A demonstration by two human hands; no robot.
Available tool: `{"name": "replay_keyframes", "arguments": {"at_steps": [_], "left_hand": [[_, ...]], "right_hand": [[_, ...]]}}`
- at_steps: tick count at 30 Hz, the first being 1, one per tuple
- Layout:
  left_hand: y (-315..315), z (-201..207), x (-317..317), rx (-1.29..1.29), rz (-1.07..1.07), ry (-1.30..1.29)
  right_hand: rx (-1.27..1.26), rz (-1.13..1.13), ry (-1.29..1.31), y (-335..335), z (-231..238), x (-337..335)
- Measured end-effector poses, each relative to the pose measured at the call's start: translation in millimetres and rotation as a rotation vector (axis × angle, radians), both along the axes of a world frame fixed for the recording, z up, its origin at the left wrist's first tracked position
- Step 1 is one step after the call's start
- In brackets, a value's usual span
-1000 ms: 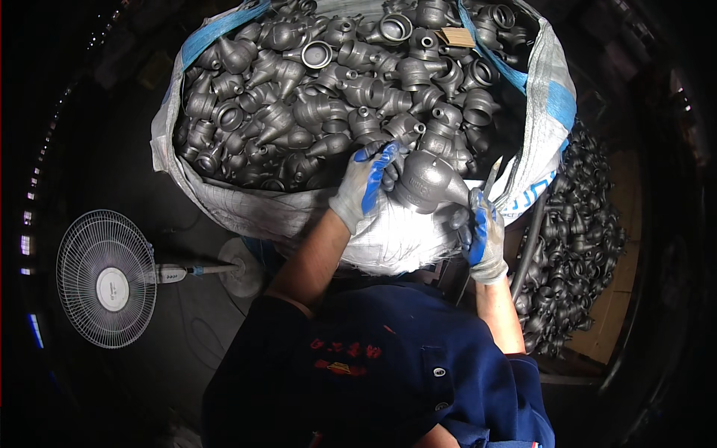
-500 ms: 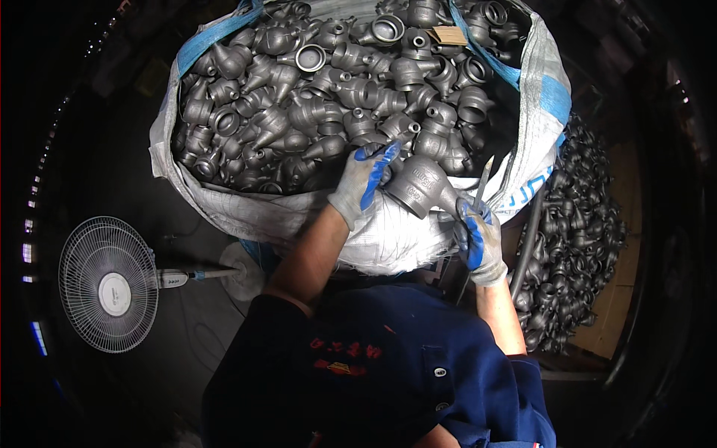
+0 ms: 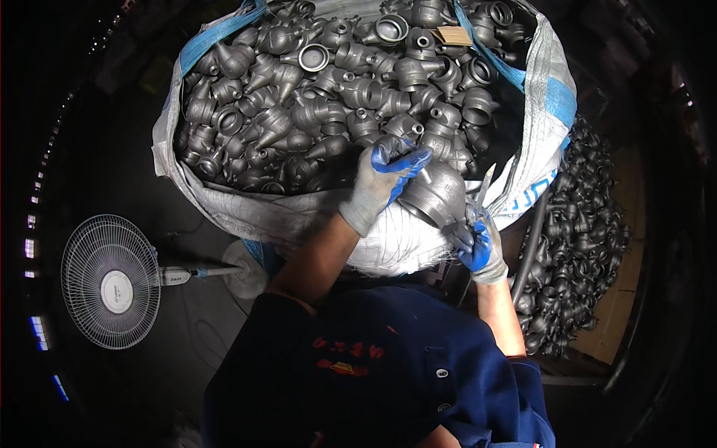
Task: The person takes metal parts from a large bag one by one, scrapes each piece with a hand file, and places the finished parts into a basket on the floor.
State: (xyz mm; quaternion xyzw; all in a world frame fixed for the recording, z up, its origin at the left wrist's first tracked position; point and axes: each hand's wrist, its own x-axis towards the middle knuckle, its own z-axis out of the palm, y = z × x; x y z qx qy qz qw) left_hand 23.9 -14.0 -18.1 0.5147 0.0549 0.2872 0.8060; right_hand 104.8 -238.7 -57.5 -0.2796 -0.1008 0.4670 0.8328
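Note:
A grey metal casting [image 3: 437, 196], rounded with a wide collar and a narrow stub, is held at the near rim of the white bulk bag [image 3: 258, 218]. My left hand [image 3: 388, 173], in a grey glove with blue coating, is closed at the casting's upper left, fingers by the stub. At its lower right my right hand [image 3: 479, 245], gloved alike, is closed round a flat, pointed metal tool [image 3: 485, 184] that sticks up past the fingers. Its fingertips are close to the casting; whether they touch it is unclear. Many similar castings [image 3: 314, 112] fill the bag.
Blue straps [image 3: 493, 56] run along the bag, and a cardboard piece [image 3: 454, 35] lies on the castings. To the right is another heap of castings [image 3: 575, 246] with a dark bar [image 3: 529, 254] beside it. A white standing fan [image 3: 112, 284] is at left.
The casting has been turned, its stub swinging from the right hand's side toward my left hand. My left hand has moved slightly right; my right hand keeps the tool.

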Motion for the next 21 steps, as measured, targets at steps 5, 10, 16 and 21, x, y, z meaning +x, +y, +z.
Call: {"name": "replay_keyframes", "arguments": {"at_steps": [5, 10, 16, 21], "left_hand": [[-5, 3, 4, 0.047, -0.037, -0.041], [-11, 1, 7, 0.309, 0.058, -0.112], [0, 1, -5, 0.632, 0.054, 0.076], [7, 10, -23, 0.228, 0.0, -0.1]], "right_hand": [[0.013, -0.025, 0.104, -1, -7, -1], [0.009, -0.018, 0.2, 1, -6, -2], [-0.257, -0.067, -0.252, 10, 13, -5], [-0.644, -0.488, -0.838, 29, 55, 9]]}}
